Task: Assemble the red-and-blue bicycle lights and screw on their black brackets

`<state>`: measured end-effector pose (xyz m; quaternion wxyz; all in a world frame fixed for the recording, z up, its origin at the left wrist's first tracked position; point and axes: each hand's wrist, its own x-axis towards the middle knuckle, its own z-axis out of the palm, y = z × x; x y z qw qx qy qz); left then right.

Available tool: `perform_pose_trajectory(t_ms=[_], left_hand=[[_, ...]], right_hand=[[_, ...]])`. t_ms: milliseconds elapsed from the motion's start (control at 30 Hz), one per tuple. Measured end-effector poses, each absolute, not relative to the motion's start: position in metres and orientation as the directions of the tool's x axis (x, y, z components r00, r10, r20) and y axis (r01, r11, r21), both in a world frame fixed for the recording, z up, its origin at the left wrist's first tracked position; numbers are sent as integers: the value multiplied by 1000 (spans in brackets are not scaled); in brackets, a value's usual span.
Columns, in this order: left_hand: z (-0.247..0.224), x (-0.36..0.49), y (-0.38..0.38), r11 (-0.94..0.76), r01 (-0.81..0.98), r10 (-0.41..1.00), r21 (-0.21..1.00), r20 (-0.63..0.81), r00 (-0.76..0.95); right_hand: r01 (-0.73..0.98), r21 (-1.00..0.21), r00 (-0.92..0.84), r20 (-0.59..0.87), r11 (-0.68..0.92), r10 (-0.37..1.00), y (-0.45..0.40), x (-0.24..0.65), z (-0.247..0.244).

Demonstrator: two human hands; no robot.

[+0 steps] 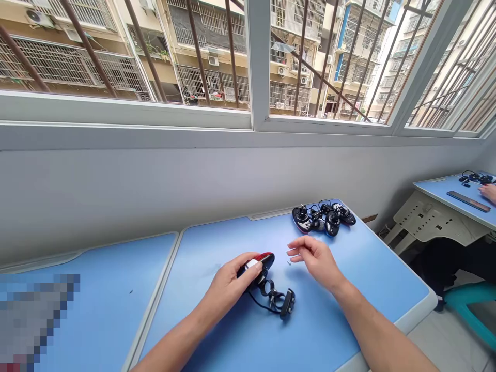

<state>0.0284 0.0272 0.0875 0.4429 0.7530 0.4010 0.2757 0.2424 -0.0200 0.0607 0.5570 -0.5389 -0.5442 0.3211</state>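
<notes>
My left hand (234,273) is wrapped round a bicycle tail light (267,259) with a red lens and a black body, held just over the blue desk. Black ring clamps (267,288) hang below it, and a thin black cable runs to a small black switch unit (287,304). To the right, my right hand (315,261) hovers above the desk with its fingers apart and nothing visible in them. Just beside its fingertips lies a tiny metallic piece (289,263), perhaps a screw, too small to make out.
Several similar black lights with cables (323,218) are heaped at the desk's back right corner. A second blue desk (437,186) at far right bears a dark flat strip (468,201) and another person's hand (489,192). A teal stool (470,305) stands below. A pixelated patch covers the lower left.
</notes>
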Motion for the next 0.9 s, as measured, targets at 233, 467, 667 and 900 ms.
perform_pose_trajectory(t_ms=[233, 467, 667, 900], left_hand=[[89, 32, 29, -184, 436, 859, 881, -72, 507], [90, 32, 30, -19, 339, 833, 941, -172, 525], [86, 29, 34, 113, 293, 800, 949, -262, 540], [87, 31, 35, 139, 303, 811, 943, -284, 512]], right_hand=[[563, -740, 54, 477, 368, 877, -9, 242, 29], [727, -543, -89, 533, 420, 842, -3, 242, 14], [825, -408, -165, 488, 391, 857, -5, 239, 11], [886, -315, -176, 450, 340, 876, -5, 236, 8]])
